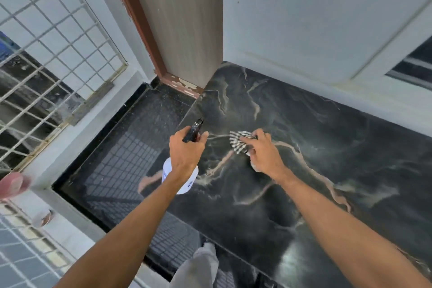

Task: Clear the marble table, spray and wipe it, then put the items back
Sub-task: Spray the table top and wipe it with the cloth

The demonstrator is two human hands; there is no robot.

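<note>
Marble counter, glossy black with pale pink-beige veins, spreads under both my hands. My left hand has its fingers curled round the black trigger head of a spray bottle. The bottle's white plastic body hangs below the palm, its blue lettering too blurred to read. Just right of those fingers, my right hand holds a bunched black-and-white striped cloth against the stone, fingers bent over it. Beyond the fingertips stand a grey wood-grain door and a white wall.
</note>
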